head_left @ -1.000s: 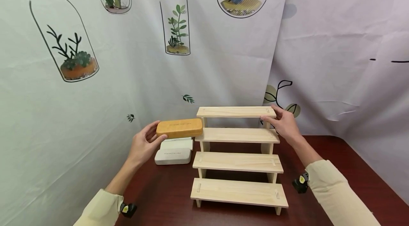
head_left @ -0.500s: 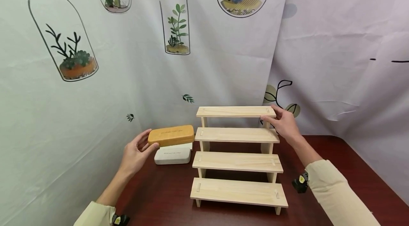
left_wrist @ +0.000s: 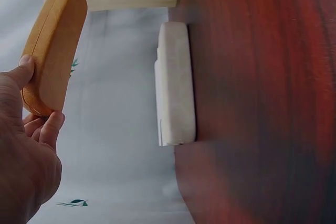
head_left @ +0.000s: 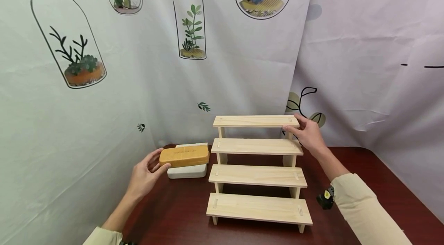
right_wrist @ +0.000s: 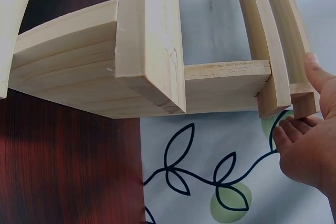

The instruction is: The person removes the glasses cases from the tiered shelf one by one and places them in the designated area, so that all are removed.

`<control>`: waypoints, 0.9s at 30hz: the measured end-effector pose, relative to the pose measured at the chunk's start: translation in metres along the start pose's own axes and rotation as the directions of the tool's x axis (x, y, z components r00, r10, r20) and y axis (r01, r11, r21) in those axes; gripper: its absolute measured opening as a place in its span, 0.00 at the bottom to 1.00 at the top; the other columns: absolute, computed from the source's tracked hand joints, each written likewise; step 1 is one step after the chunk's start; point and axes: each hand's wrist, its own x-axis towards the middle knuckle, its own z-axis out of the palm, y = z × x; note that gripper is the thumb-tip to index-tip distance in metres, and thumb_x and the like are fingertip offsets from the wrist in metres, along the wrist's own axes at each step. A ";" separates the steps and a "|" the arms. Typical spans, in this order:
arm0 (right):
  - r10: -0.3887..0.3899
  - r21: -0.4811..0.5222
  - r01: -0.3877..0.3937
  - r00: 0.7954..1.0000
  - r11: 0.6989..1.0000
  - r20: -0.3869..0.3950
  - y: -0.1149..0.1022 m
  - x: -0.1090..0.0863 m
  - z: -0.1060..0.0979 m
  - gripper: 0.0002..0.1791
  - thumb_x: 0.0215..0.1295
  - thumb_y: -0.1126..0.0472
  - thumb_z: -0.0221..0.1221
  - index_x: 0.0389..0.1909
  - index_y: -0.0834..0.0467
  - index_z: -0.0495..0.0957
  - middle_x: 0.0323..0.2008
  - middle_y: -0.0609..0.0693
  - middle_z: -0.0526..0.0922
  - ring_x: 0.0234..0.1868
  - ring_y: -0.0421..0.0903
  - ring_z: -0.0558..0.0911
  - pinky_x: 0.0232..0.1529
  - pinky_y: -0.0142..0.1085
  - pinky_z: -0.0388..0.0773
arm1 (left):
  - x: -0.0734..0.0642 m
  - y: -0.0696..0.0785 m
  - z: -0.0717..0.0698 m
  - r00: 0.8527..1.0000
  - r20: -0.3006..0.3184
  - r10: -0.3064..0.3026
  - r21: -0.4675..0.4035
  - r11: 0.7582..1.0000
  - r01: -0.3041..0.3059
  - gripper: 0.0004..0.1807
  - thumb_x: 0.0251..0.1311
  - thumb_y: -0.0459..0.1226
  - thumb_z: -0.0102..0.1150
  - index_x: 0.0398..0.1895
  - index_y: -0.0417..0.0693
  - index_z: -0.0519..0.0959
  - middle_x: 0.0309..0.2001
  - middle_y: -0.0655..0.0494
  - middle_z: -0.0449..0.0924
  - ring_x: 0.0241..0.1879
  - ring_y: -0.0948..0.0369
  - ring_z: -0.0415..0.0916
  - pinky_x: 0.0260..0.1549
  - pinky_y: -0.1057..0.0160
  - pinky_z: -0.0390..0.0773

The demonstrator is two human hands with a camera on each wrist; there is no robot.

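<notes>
My left hand (head_left: 143, 177) grips the left end of a mustard-orange glasses case (head_left: 184, 155), thumb in front and fingers behind. The left wrist view shows this case (left_wrist: 58, 40) held up in the air, apart from the white glasses case (left_wrist: 177, 82) lying on the table. From the head view it covers much of the white case (head_left: 187, 172). To the right stands a stepped wooden display shelf (head_left: 256, 175) with several tiers. At its top tier's right end, my right hand (head_left: 308, 135) holds the board between thumb and fingers.
Behind the white case is a flat white item (head_left: 192, 145), mostly hidden. The dark red table (head_left: 166, 214) ends at a white curtain (head_left: 236, 79) printed with plants, which hangs behind and at both sides.
My left hand has moved down and to the left with the orange glasses case, away from the shelf's left edge and in front of the white items. My right hand has stayed in place.
</notes>
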 end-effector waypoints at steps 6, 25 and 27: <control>-0.003 0.006 0.003 1.000 1.000 0.000 0.000 0.000 0.000 0.45 0.76 0.52 0.67 0.82 0.67 0.56 0.75 0.68 0.69 0.69 0.63 0.77 0.66 0.56 0.76 | -0.008 -0.006 0.003 1.000 0.008 -0.017 0.022 1.000 0.017 0.36 0.62 0.33 0.77 0.72 0.37 0.74 0.67 0.35 0.78 0.63 0.51 0.78 0.52 0.76 0.80; -0.013 0.017 0.013 1.000 1.000 -0.005 0.002 0.000 0.000 0.45 0.76 0.53 0.67 0.82 0.67 0.56 0.76 0.68 0.67 0.70 0.64 0.75 0.68 0.57 0.74 | -0.034 -0.032 0.013 0.988 0.073 -0.135 0.061 0.990 0.131 0.37 0.63 0.37 0.78 0.73 0.37 0.73 0.67 0.34 0.78 0.65 0.43 0.77 0.52 0.76 0.79; -0.012 0.022 0.012 1.000 1.000 -0.006 0.002 0.000 0.000 0.45 0.75 0.53 0.67 0.82 0.67 0.56 0.76 0.68 0.67 0.70 0.64 0.75 0.68 0.58 0.73 | -0.036 -0.035 0.014 0.988 0.077 -0.135 0.063 0.989 0.130 0.37 0.63 0.37 0.77 0.72 0.36 0.73 0.67 0.34 0.78 0.65 0.43 0.77 0.53 0.76 0.78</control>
